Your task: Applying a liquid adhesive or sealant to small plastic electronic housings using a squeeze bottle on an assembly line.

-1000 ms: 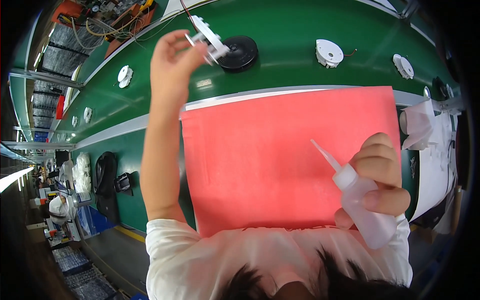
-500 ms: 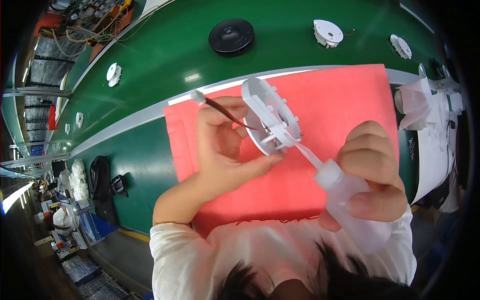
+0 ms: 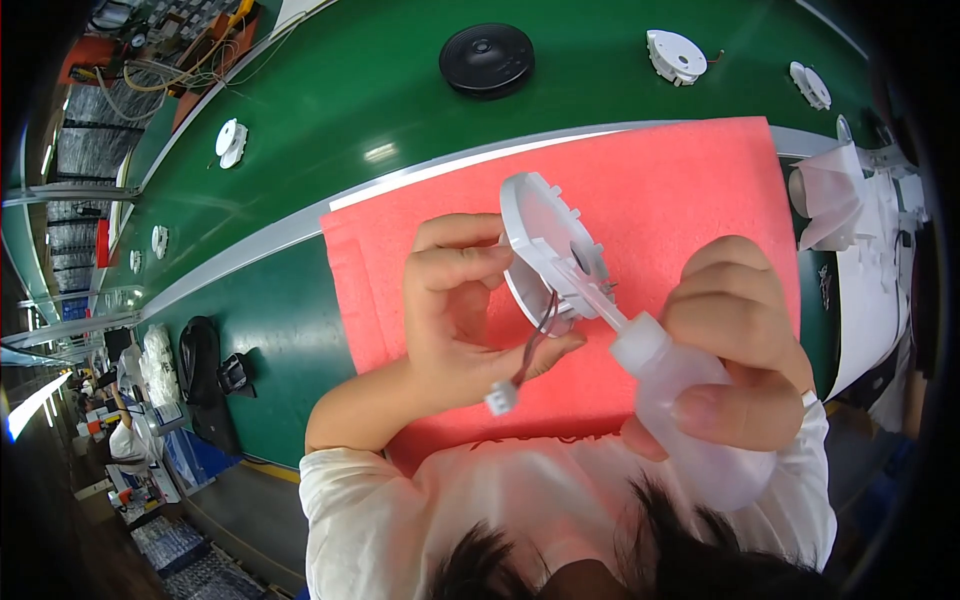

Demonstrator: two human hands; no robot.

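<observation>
White plastic sits pinched by its rim in my left hand (image 3: 445,300): a housing (image 3: 540,258) above the pink mat (image 3: 690,200), probably light and stiff. At right, my right hand (image 3: 740,345) wraps a translucent bottle (image 3: 656,388), likely soft, best held mid-body.

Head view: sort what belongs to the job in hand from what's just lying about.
In the job:
white wired part (left hand)
squeeze bottle (right hand)
pink mat beneath
probably similar white parts beyond

Seemingly lying about:
black disc
white sheet, right
crumpled whitish plastic, left
</observation>
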